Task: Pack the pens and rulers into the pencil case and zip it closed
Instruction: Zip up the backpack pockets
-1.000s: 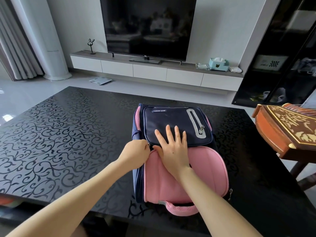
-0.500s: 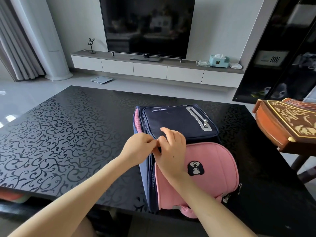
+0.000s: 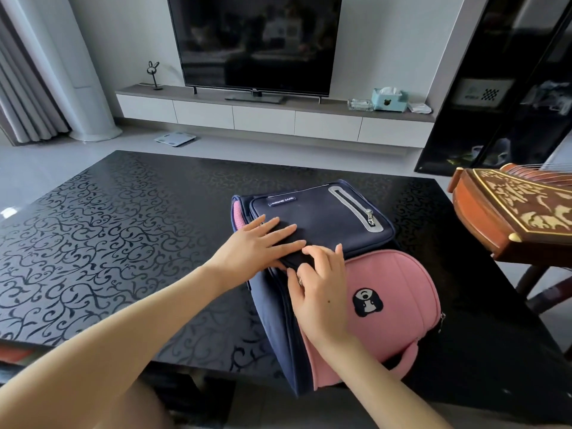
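Left hand (image 3: 257,246) presses backpack (image 3: 325,212); right hand (image 3: 322,292) perhaps pinches.

- A backpack (image 3: 371,267) is lying flat on its back just right of the frame's centre. Its pink handle (image 3: 405,362) is pointing toward the lower edge.
- Its far half is showing a navy front pocket (image 3: 325,218), with a grey-trimmed zip (image 3: 351,207) slanting across it and the pull sitting at the near end.
- Its near half is showing a rounded pink flap (image 3: 405,308) bearing a small black-and-white dog patch (image 3: 367,302).
- A left hand (image 3: 257,249) is pressing flat on the navy pocket, and a right hand (image 3: 318,286) is curling its fingers over that pocket's near edge.
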Demonstrator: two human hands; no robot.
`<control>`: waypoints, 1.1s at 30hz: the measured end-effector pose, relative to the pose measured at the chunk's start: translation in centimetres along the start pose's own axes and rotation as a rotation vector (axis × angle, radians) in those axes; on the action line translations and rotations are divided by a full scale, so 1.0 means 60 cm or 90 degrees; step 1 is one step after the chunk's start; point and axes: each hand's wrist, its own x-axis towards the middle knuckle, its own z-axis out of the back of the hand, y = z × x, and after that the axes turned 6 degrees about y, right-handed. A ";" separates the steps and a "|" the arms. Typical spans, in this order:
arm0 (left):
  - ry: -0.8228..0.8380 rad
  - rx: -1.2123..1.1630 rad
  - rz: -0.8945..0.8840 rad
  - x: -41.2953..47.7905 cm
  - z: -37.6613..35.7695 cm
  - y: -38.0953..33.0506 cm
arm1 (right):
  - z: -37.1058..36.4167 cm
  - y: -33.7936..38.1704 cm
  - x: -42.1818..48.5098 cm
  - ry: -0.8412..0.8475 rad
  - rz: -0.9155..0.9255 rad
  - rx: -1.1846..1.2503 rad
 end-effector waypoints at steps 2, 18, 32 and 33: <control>-0.030 -0.002 -0.020 0.000 -0.005 -0.013 | 0.023 -0.015 -0.015 0.000 0.009 -0.022; -0.054 -0.197 0.083 -0.006 -0.005 -0.033 | 0.105 -0.243 0.031 0.038 -0.265 -0.049; 0.122 -0.035 0.073 0.045 0.023 -0.134 | 0.163 -0.204 -0.032 0.130 -0.314 0.123; 0.118 -0.031 0.068 0.045 0.020 -0.134 | 0.158 -0.210 -0.026 0.121 -0.352 0.168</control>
